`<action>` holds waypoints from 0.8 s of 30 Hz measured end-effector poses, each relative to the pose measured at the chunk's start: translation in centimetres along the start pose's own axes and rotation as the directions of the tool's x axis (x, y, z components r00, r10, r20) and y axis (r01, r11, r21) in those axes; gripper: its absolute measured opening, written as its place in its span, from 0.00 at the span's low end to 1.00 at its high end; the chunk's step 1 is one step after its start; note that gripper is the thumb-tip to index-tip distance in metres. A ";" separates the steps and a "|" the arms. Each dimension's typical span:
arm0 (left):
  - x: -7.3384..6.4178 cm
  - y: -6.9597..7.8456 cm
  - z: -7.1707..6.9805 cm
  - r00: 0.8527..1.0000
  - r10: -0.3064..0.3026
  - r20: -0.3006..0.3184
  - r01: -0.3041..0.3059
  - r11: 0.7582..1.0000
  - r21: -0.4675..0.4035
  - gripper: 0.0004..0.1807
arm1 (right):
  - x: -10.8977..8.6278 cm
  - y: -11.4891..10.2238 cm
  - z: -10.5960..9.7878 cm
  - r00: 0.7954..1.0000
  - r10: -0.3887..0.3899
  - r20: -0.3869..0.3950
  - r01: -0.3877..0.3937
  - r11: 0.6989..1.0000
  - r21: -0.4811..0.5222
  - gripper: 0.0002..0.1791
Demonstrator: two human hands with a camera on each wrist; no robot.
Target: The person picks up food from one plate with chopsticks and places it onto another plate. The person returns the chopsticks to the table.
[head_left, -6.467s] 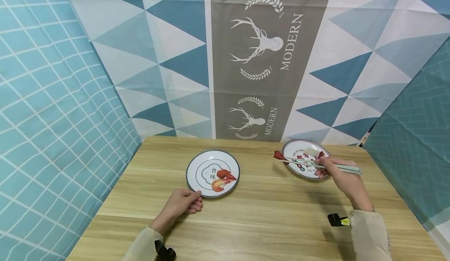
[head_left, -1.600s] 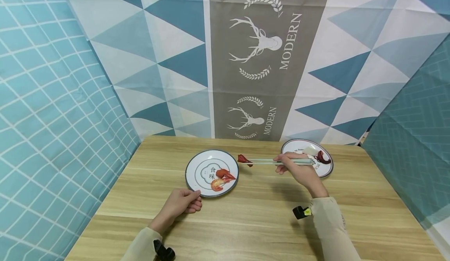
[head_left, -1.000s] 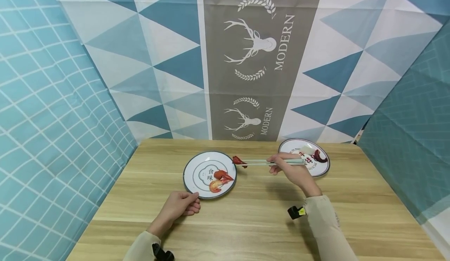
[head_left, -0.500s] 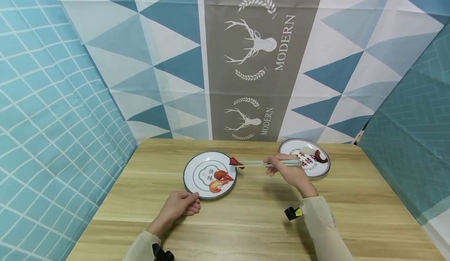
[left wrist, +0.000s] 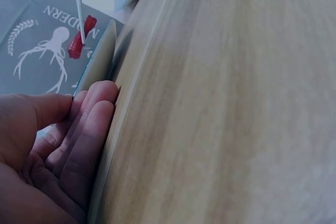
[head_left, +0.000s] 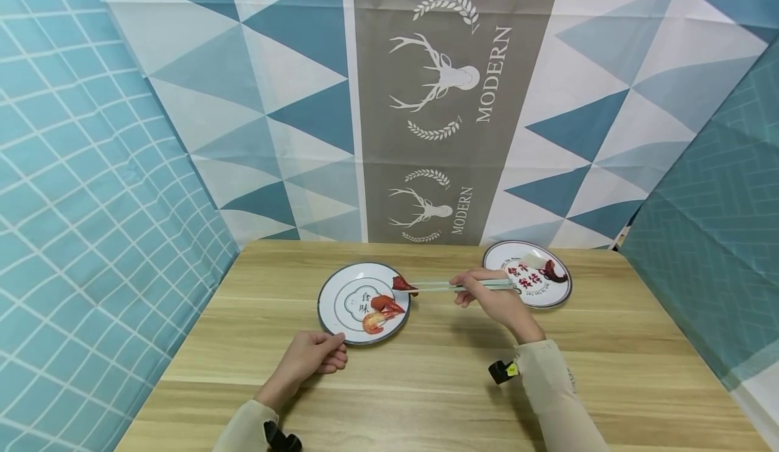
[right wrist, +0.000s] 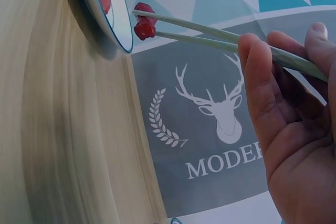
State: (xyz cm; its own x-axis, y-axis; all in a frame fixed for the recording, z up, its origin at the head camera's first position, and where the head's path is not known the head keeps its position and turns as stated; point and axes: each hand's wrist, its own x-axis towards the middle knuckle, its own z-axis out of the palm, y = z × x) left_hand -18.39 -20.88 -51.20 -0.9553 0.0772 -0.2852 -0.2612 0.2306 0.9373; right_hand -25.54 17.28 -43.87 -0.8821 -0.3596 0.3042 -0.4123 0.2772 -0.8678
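Observation:
My right hand [head_left: 496,303] grips a pair of pale green chopsticks [head_left: 435,285]. Between their tips is a dark-red, glossy food piece shaped like a small drumstick [head_left: 402,283], above the right rim of a round white plate [head_left: 333,303] with a blue edge. The right wrist view shows this red piece [right wrist: 144,22] held clear of the plate. With thumb and fingers, my left hand [head_left: 307,357] pinches the plate's near edge; in the left wrist view, the thumb is over the rim and the fingers are curled below. A shrimp [head_left: 374,321] and an orange-red piece [head_left: 386,304] lie on this plate.
An oval white plate [head_left: 494,257] stands at the back right, bearing a curved dark-red piece [head_left: 556,273] and a whitish piece [head_left: 533,260]. Patterned cloth [head_left: 310,100] hangs behind the wooden table [head_left: 426,384], with blue cloth at both sides.
My right hand has carried the red drumstick-shaped piece in the chopsticks leftward, from the oval plate to over the round plate's right rim. The left hand keeps its hold on the plate edge.

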 end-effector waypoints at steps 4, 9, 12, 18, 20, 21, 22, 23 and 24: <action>0.0 0.0 0.0 1.000 -0.001 -0.003 0.001 1.000 0.001 0.22 | 0.1 0.0 0.4 1.000 -0.005 0.016 0.005 1.000 0.006 0.18; -0.1 0.1 0.0 1.000 -0.003 0.005 0.003 1.000 0.004 0.22 | 0.3 -0.1 0.8 1.000 0.002 0.024 -0.002 1.000 0.015 0.18; 0.0 0.1 -0.1 1.000 0.003 0.008 -0.003 1.000 0.001 0.22 | 0.3 -0.1 0.9 1.000 0.007 0.031 -0.007 1.000 0.017 0.18; 0.0 0.1 0.0 1.000 0.001 0.006 -0.001 1.000 -0.005 0.21 | 0.3 0.1 1.2 0.999 0.027 0.023 -0.027 1.000 0.010 0.17; -0.1 0.2 0.0 1.000 -0.002 0.006 0.002 1.000 -0.004 0.21 | 0.3 0.1 1.2 0.999 0.032 0.017 -0.032 0.999 0.015 0.17; -0.1 0.2 0.0 1.000 -0.002 0.006 0.002 1.000 -0.004 0.21 | 0.3 0.2 1.2 0.999 0.032 0.014 -0.033 0.999 0.016 0.17; -0.1 0.2 0.1 1.000 -0.002 0.006 0.002 1.000 -0.005 0.21 | 0.2 0.1 1.3 0.999 0.034 0.012 -0.035 0.999 0.020 0.16; -0.1 0.2 0.0 1.000 -0.001 0.006 0.001 1.000 -0.006 0.21 | 0.2 0.0 1.3 0.999 0.036 0.012 -0.036 0.999 0.022 0.16; -0.1 0.2 0.0 1.000 0.001 0.006 -0.001 1.000 -0.006 0.22 | 0.2 -0.1 1.3 0.999 0.038 0.012 -0.038 0.999 0.025 0.16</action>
State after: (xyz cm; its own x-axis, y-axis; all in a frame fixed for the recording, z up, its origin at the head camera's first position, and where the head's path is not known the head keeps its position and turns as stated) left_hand -18.31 -20.81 -51.01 -0.9548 0.0837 -0.2853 -0.2608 0.2249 0.9388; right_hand -25.41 15.98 -44.23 -0.8942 -0.3596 0.2667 -0.3729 0.2685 -0.8882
